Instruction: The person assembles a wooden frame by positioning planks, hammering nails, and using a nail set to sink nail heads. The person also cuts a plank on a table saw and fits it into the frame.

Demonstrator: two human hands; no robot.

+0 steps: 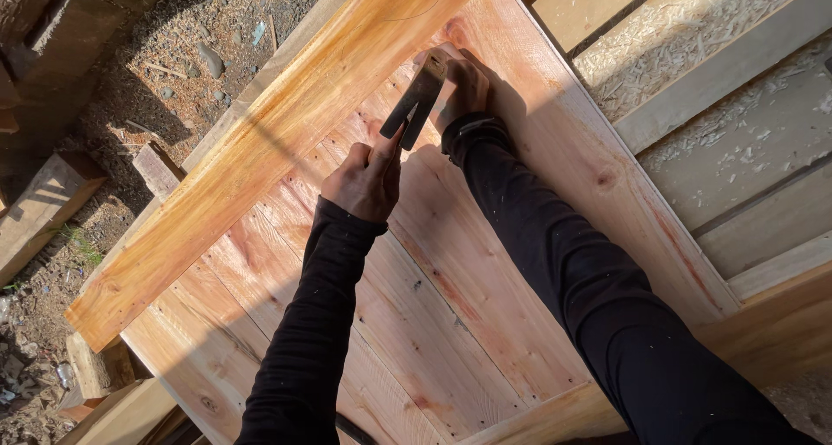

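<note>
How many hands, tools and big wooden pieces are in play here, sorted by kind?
Hands: 2, left hand and right hand, both on the tool
Metal folding tool: 1
Plank panel: 1
Long orange board along the panel's edge: 1
Total: 5

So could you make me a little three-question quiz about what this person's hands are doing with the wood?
1. True or false: both hands hold the dark metal try square.
2. What does the square rest on: A) gravel, B) the plank panel, C) a brick?
3. What litters the boards at upper right?

Key:
1. True; the left hand grips the lower end, the right hand the upper.
2. B.
3. Wood shavings.
</note>
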